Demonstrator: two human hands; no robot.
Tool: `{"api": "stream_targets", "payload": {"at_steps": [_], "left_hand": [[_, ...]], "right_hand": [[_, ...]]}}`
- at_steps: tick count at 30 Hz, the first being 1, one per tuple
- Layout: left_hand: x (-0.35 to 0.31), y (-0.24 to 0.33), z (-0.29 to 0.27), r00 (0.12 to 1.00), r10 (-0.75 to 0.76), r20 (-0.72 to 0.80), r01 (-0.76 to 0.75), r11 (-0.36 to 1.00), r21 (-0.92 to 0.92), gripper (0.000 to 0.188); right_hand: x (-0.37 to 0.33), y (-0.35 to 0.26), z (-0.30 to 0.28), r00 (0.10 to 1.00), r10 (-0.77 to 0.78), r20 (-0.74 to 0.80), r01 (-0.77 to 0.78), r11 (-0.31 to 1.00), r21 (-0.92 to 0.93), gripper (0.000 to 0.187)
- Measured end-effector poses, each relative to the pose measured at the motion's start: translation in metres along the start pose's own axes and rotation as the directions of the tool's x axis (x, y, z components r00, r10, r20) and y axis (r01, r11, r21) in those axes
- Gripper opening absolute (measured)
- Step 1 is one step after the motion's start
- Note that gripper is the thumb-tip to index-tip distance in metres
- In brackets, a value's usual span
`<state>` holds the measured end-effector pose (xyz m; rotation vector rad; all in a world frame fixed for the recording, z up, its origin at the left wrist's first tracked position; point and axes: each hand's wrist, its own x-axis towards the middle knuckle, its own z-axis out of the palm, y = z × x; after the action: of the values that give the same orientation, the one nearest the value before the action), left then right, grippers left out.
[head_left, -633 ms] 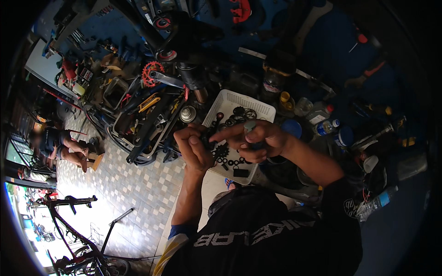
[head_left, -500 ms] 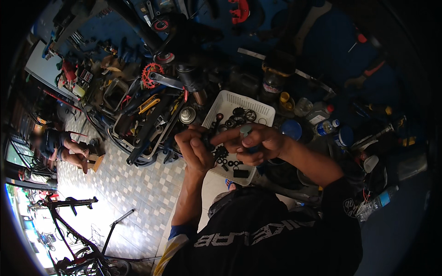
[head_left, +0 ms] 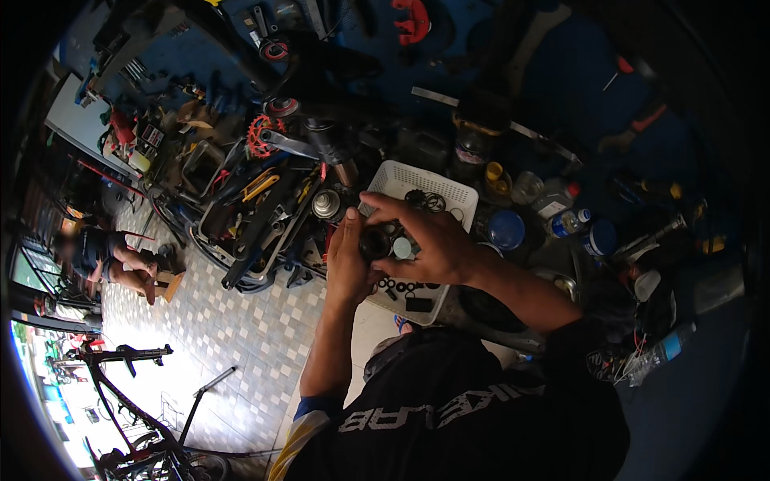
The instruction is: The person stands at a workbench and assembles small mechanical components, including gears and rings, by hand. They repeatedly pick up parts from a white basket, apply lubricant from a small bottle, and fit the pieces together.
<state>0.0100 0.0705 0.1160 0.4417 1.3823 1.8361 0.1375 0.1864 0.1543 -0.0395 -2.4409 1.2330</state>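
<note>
My left hand (head_left: 346,263) is closed round a dark, hollow, ring-like part (head_left: 375,241), its fingers upright along the part's left side. My right hand (head_left: 433,240) reaches over from the right, index finger and thumb curved about the same part. In the right palm sits a small cylinder with a pale grey-green round end (head_left: 403,248); the curled fingers behind it are mostly hidden. Both hands are above a white perforated plastic basket (head_left: 421,178). Inside it lie black rings (head_left: 435,202), small round pieces and a dark rectangular block (head_left: 418,305).
A silver-topped can (head_left: 326,204) stands left of the basket, near a tray of tools (head_left: 258,186) and a red chainring (head_left: 265,136). Blue-lidded jar (head_left: 506,229) and bottles (head_left: 571,222) crowd the right. A person sits far left (head_left: 132,260); a bicycle frame (head_left: 112,393) stands lower left.
My right hand has turned and opened its thumb and index finger around the dark part, where the index finger pointed at it before. The grey-green end has shifted left and down with the hand.
</note>
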Motion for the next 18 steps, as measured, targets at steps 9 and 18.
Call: {"api": "stream_targets", "payload": {"at_steps": [9, 18], "left_hand": [[-0.007, -0.003, -0.027, 0.924, 0.178, 0.339, -0.032, 0.918, -0.396, 0.026], [-0.003, 0.002, -0.030, 0.935, 0.121, 0.334, -0.027, 0.962, -0.273, 0.026]], "right_hand": [[-0.006, 0.009, 0.002, 0.971, -0.085, -0.222, 0.106, 0.991, 0.084, 0.070], [-0.015, 0.005, -0.031, 0.990, -0.024, 0.141, 0.057, 0.969, -0.241, 0.074]]}}
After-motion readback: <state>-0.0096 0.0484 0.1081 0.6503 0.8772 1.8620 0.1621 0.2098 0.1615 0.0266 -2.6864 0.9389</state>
